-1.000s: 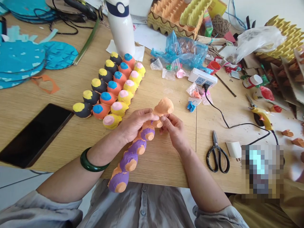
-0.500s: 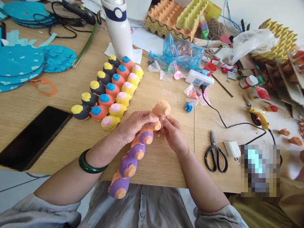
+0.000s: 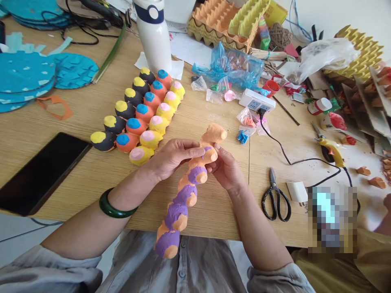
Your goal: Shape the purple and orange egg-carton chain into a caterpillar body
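An orange egg-carton strip (image 3: 187, 194), its lower bumps covered in purple, slants from the table's middle down over its front edge. My left hand (image 3: 177, 156) grips its upper part from the left, thumb on a small purple patch. From the right, my right hand (image 3: 226, 166) pinches the same part, its thumb beside an orange tip. The topmost bump is plain orange. Left of my hands lie three finished-looking strips: black with yellow tops (image 3: 124, 106), orange with blue tops (image 3: 144, 110) and yellow with pink tops (image 3: 157, 122).
A black phone (image 3: 44, 173) lies at the left, scissors (image 3: 275, 195) at the right. Behind are a white bottle (image 3: 155, 40), a power strip (image 3: 256, 101) and egg trays (image 3: 214, 24). A glue gun (image 3: 332, 151) is farther right. Another person's clothed leg shows lower right.
The strip's lower end has swung to the right, and its top end now points more to the right. My right hand has shifted slightly, and more purple shows near my left thumb.
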Demonstrator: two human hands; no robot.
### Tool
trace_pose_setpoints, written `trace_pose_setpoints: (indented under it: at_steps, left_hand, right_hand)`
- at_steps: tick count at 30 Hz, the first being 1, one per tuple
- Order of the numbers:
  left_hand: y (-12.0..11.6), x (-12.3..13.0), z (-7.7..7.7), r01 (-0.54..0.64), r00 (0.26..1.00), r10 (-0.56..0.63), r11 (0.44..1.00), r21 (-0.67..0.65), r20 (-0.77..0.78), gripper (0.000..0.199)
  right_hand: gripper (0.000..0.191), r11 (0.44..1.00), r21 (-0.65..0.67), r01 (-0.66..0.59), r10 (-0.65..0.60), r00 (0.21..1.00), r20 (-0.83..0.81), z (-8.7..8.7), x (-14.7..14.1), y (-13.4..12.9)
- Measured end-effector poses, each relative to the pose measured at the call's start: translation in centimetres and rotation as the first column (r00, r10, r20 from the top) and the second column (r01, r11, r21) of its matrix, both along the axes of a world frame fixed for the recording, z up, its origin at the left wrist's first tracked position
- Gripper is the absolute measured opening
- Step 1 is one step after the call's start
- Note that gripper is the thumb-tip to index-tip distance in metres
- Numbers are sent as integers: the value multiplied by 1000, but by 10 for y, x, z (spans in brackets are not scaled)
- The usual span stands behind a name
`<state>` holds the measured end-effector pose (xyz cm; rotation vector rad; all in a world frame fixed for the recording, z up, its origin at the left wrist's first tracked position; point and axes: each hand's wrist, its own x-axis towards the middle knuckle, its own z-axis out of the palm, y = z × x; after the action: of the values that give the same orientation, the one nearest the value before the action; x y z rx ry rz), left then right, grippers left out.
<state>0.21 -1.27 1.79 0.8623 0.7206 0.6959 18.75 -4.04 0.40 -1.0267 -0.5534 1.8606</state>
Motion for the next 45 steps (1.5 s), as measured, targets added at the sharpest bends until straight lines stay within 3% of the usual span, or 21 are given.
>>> trace_pose_setpoints:
  at_steps: [8,22,27,30,35,45]
  left_hand:
    - [0,1,-10,-46,998,42,993,108,37,26]
    - [-1,3,-6,-22,999,22,999,-29,-24,35]
    - [4,1,-6,87,992,-77,991,-99,97,35]
    - [3,1,-5,76,991,-64,992,-101,119,32]
    - [0,2,-3,39,999,-36,991,-130,29,33]
    - [1,4,-8,19,997,-11,996,-93,76,36]
  right_hand:
    - [39,999,-34,39,-40,999,-16,-2,0,0]
    - [45,992,-89,87,-86,996,12,0,-4,3]
    - [40,987,-128,99,-99,995,2,-1,-2,6]
    - [45,991,-89,100,-100,995,6,0,-2,5]
    - [50,997,41,67,-70,996,61,3,-3,1]
    - [52,996,-1,84,-84,994,64,1,-2,3]
